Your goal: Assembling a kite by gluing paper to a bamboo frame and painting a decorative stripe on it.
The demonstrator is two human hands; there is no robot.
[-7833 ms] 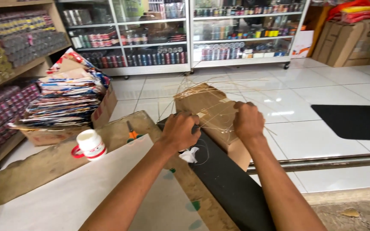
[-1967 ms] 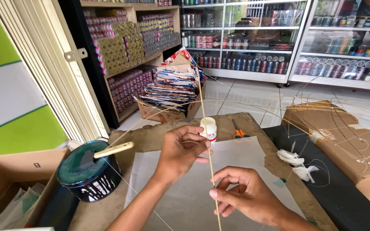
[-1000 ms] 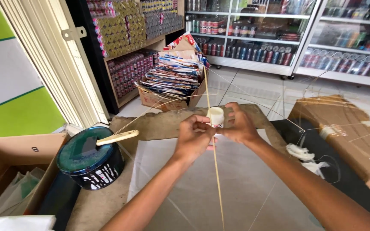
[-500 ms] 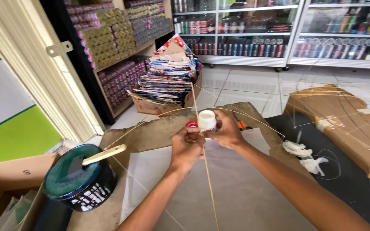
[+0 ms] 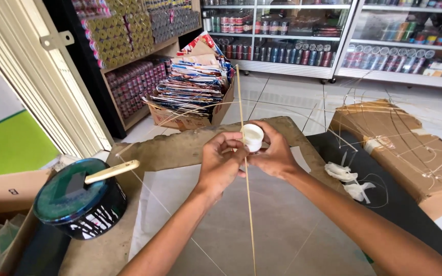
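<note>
I see a brown cardboard box [image 5: 415, 153] lying on the floor. Left of it, a box of stacked colourful packets [image 5: 195, 84]. Behind it, shelves of cans [image 5: 277, 51]. Far left of it, a dark green tin [image 5: 78, 204] with black-and-white label.

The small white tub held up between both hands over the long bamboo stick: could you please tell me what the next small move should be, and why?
Probably dip a fingertip of the left hand into the small white tub. The right hand holds the tub with its open mouth showing. The left fingers rest at its rim, right beside the thin bamboo stick that lies along the pale sheet.
</note>
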